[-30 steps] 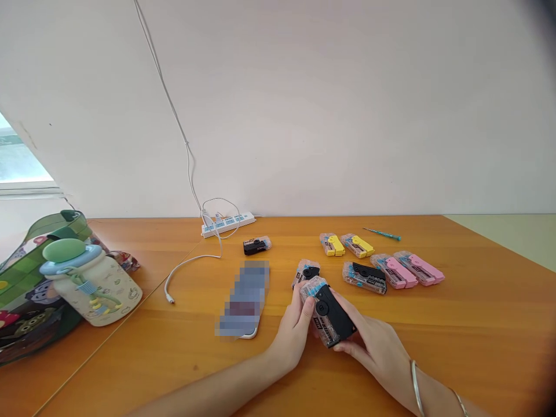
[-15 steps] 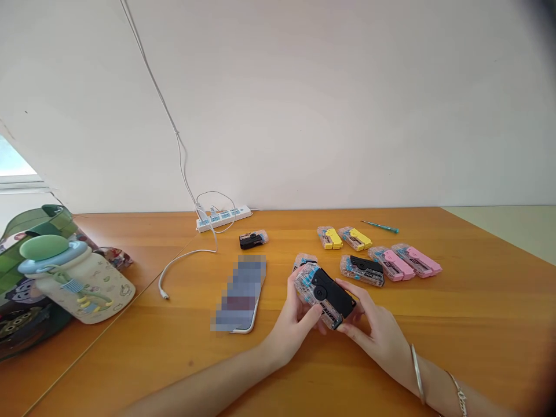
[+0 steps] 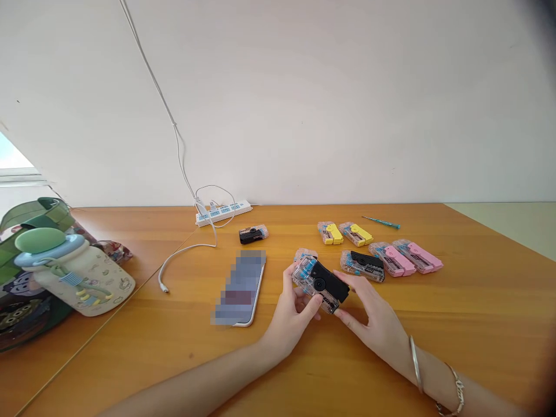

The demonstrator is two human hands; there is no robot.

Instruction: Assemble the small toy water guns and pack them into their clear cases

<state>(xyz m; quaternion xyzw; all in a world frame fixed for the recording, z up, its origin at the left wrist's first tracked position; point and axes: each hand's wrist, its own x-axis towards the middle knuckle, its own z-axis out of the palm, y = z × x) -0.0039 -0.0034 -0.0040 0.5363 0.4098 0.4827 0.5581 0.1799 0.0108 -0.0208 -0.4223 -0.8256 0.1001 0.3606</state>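
The device [image 3: 320,284] looks plastic, the table [image 3: 339,370] glossy wood.

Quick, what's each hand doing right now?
Left hand: closed, holding one end of the black-and-clear gadget.
Right hand: closed, holding the same gadget near its other end.

One near, head-worn view, forward and down across the table [image 3: 191,315] to the wall [image 3: 325,116], dark right edge rather unclear
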